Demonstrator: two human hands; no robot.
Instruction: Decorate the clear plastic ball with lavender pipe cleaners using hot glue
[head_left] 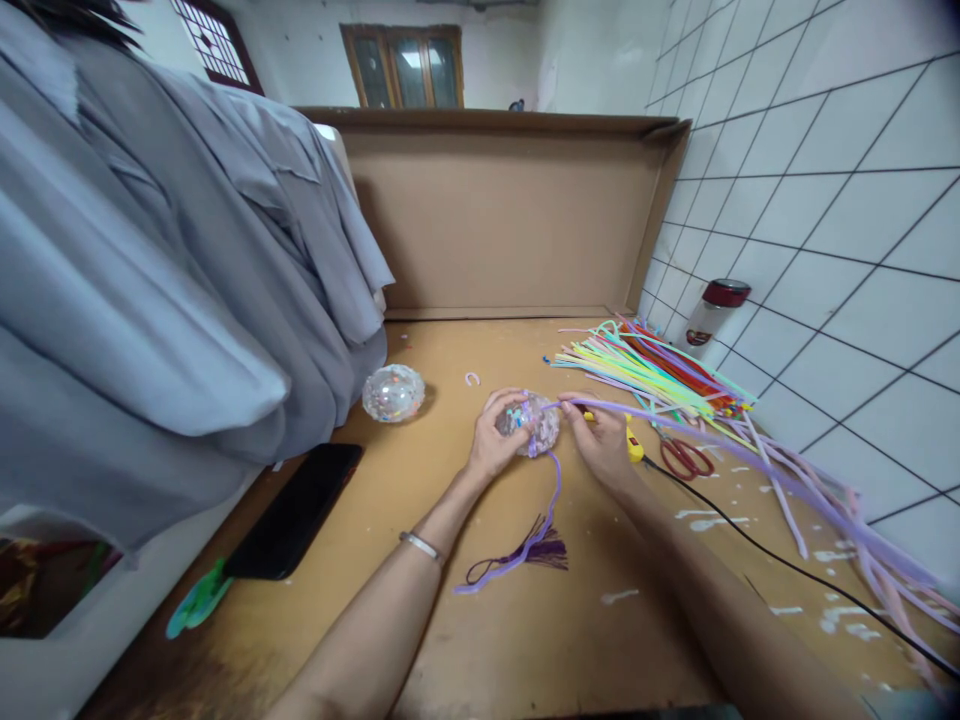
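A clear, likely light and fragile ball (545,432) is sitting mid-table, its rim the safer grip; the left hand (495,437) is clasping it, the right hand (602,445) pinching a soft-looking purple strand (660,413).

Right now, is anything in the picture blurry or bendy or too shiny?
Head view: the tiled wall bends and softens toward the edges; light glints on the bracelet; the phone looks nearly black; soft shadow darkens the cardboard at its left.
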